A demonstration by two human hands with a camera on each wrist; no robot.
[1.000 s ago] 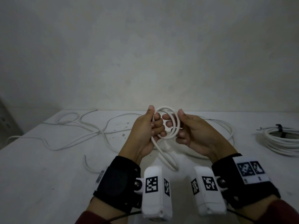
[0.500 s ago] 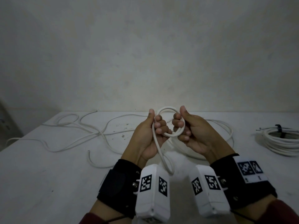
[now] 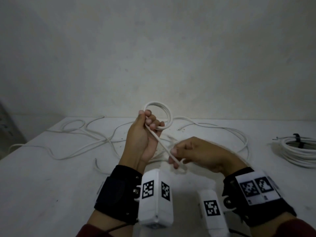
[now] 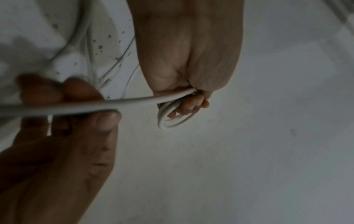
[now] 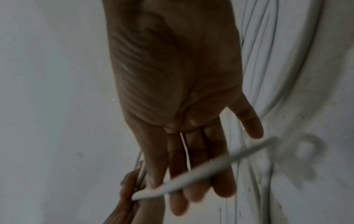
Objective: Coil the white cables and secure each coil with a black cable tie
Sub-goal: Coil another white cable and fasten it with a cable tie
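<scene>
My left hand (image 3: 150, 121) is raised over the table and grips a small coil of white cable (image 3: 166, 113) of a few turns, its fingers curled through the loops. The left wrist view shows the same coil (image 4: 172, 121) hanging from the fist. From the coil a straight run of cable (image 3: 162, 146) slants down to my right hand (image 3: 173, 158), which is lower and nearer me. There the cable passes between thumb and fingers. In the blurred right wrist view it lies across the nearly straight fingers (image 5: 220, 181).
More loose white cable (image 3: 82, 134) snakes over the white table (image 3: 51, 185) at back left, and a wide loop (image 3: 239, 137) lies behind my right hand. At the right edge lies a finished coil (image 3: 299, 154) bound with a black cable tie (image 3: 297, 139). A bare wall stands behind.
My right hand has let go of the coil and slid down the cable toward me. My left hand now holds the coil alone, a little higher and further left.
</scene>
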